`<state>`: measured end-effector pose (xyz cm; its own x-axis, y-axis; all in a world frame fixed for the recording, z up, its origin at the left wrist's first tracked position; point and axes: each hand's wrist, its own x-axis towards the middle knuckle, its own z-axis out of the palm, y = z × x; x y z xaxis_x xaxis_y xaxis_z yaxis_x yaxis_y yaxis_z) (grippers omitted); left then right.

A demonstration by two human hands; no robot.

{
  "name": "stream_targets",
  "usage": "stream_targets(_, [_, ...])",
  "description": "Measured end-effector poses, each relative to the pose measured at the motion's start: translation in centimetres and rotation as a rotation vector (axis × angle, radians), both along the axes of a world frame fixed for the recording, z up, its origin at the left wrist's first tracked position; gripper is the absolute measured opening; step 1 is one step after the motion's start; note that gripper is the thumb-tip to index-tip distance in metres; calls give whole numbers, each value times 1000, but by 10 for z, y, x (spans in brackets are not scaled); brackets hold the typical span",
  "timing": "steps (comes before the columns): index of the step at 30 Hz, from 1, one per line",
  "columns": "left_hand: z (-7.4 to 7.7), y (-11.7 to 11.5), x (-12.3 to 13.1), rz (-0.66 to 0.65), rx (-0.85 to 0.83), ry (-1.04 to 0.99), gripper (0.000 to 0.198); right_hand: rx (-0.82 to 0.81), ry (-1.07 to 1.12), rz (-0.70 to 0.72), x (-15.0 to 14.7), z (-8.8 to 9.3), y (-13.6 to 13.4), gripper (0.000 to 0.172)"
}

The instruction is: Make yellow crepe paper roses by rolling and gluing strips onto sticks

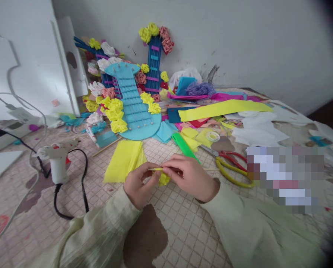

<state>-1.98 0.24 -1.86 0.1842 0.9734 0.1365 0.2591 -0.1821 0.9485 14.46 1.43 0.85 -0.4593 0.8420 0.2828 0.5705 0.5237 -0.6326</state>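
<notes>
My left hand [140,183] pinches one end of a thin pale wooden stick [154,169]. Across from it, my right hand [187,175] closes its fingertips on the same stick and the yellow crepe paper [163,179] around it. The paper hangs crumpled just below the stick, partly hidden by my fingers. Close to my left hand lies a stack of flat yellow crepe paper sheets [123,162]. A green ruler [183,146] lies just beyond my right hand. To the right rest scissors [233,178] with red and yellow handles.
Behind stands a blue guitar-shaped craft [135,115] with yellow paper flowers [114,115]. A white glue gun [59,165] with a black cord is on the left. A yellow paper strip [225,109], a tape roll [212,136] and white paper [258,130] lie at the right.
</notes>
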Motion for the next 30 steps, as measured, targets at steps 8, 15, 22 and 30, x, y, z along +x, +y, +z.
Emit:
stream_targets(8, [-5, 0, 2, 9, -134, -65, 19, 22, -19, -11, -2, -3, 0, 15])
stream_targets(15, [-3, -1, 2, -12, -99, -35, 17, -37, 37, -28, -3, -1, 0, 11])
stream_targets(22, [2, 1, 1, -22, -58, -24, 17, -6, 85, -17, -4, -5, 0, 10])
stream_targets(30, [8, 4, 3, 54, -12, 61, 17, 46, 64, 52, 0, -5, 5, 14])
